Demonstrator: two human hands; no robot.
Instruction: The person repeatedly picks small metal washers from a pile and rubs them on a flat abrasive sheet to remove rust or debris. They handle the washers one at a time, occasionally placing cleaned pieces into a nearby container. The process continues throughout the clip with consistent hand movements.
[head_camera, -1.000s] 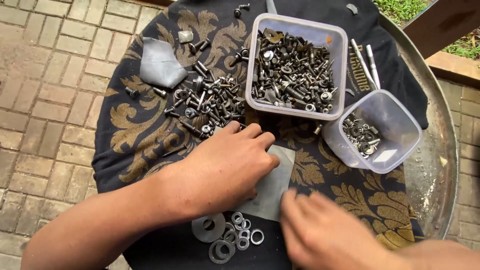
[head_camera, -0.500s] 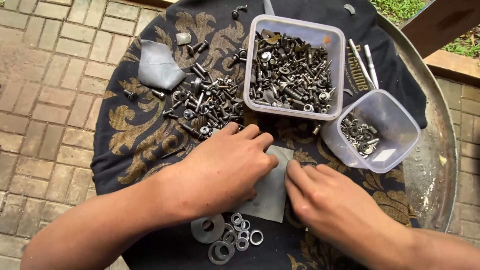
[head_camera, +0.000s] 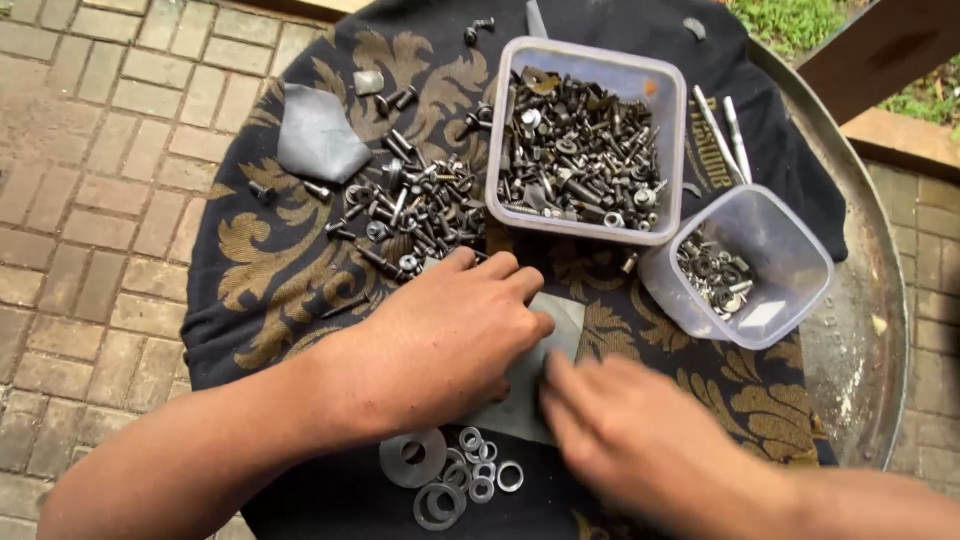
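Pressing left hand (head_camera: 455, 340) flat, fingers spread, on grey sheet (head_camera: 530, 385); right hand (head_camera: 640, 440) blurred beside it, grip unclear. Washers (head_camera: 455, 470) just below.

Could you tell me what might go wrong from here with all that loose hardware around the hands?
The left hand rests on the grey sheet right beside the loose pile of bolts; a sweep could scatter them off the cloth. The blurred right hand lies close to the washers and could knock them. The small tub sits near the tray rim and could tip.
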